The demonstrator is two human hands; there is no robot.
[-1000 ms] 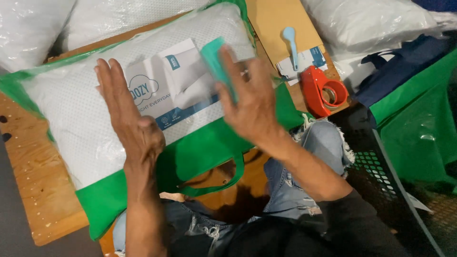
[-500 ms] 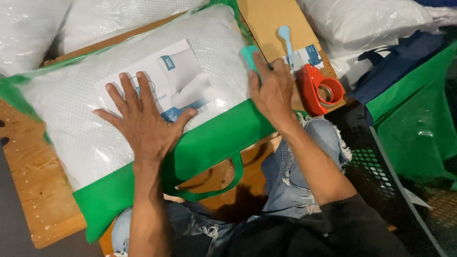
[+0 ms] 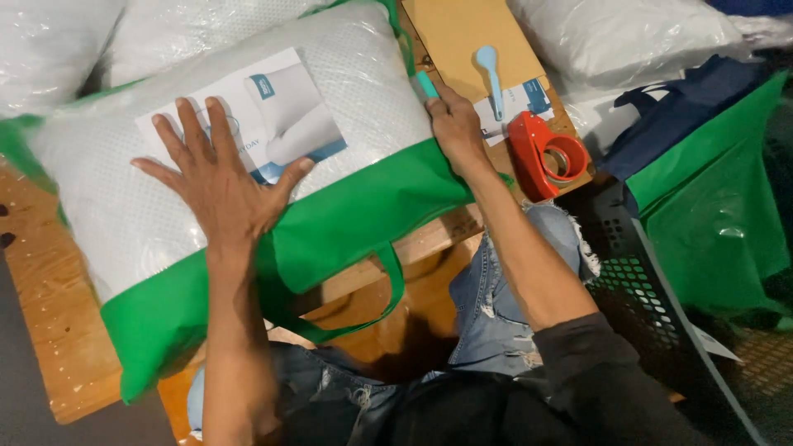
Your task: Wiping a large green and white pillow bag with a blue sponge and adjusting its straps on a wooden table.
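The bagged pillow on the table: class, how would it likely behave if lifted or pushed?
The bagged pillow looks puffy, so probably light for its size and squashy. The left hand lies flat on its clear, glossy front, which may be slippery. Its green fabric edge looks floppy.

The left hand (image 3: 219,186) covers part of the paper insert (image 3: 248,111) under the pillow's plastic. The right hand (image 3: 454,124) hides most of the small teal object (image 3: 425,84) at the bench's far edge.

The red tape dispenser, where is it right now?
The red tape dispenser sits on the wooden table, just right of the right hand, below the light blue tool.
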